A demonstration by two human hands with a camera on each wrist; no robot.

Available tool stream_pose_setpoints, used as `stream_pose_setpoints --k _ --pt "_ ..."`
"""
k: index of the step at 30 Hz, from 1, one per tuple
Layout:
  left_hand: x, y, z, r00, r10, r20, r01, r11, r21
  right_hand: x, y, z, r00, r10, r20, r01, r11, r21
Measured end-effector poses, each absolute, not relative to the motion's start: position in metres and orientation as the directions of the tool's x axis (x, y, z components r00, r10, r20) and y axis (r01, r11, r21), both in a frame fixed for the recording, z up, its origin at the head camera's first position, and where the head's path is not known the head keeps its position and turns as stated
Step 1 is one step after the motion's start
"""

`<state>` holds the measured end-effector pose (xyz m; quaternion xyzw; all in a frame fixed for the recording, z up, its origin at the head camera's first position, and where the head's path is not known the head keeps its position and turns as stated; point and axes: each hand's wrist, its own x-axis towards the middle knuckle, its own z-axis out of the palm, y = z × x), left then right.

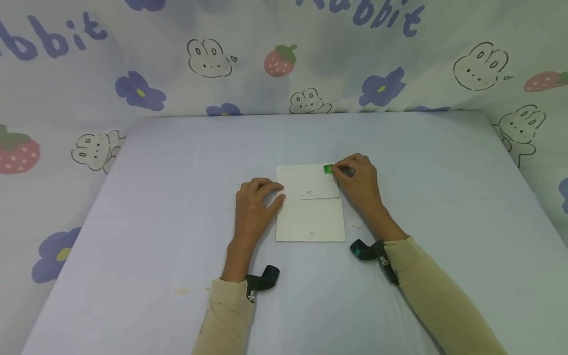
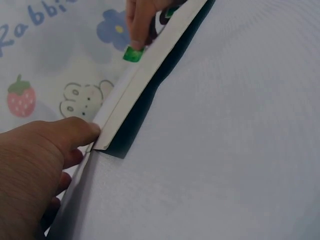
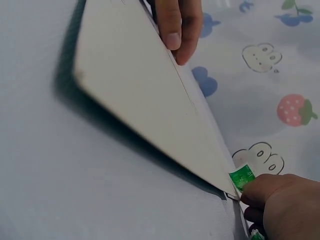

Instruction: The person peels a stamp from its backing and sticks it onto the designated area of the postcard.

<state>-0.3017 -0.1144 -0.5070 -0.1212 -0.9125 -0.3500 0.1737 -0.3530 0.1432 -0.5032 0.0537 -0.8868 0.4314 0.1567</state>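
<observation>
Two cream rectangular panels, which look like card or envelopes, lie one above the other: the upper panel (image 1: 306,178) and the lower panel (image 1: 310,219). My right hand (image 1: 360,180) pinches a small green stamp-like piece (image 1: 328,169) between thumb and fingertips at the upper panel's top right corner. In the right wrist view the green piece (image 3: 242,176) shows a pale border. My left hand (image 1: 255,204) rests its thumb and index fingertip on the left edge, near where the panels meet. Another green patch (image 3: 257,234) shows beneath the right hand; its kind is unclear.
A white-covered table (image 1: 159,197) extends around the panels. Behind it hangs a printed cloth (image 1: 248,29) with rabbits, strawberries and flowers. Black wrist devices (image 1: 264,279) are on both forearms, close to the tabletop. A small dark mark (image 1: 356,227) lies right of the panels.
</observation>
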Motion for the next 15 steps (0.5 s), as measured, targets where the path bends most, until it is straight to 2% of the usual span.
stream_pose_setpoints --k 12,15 --pt "-0.3021 -0.1145 -0.5067 -0.913 0.102 0.395 0.342 0.721 0.603 -0.3524 0.1426 -0.5044 -0.948 0.042 0.316 -0.218 0.637 -0.739" --pt "-0.3019 -0.1145 -0.5077 -0.911 0.104 0.4 0.345 0.722 0.599 -0.3524 0.1432 -0.5055 -0.933 0.046 0.356 -0.253 0.62 -0.743"
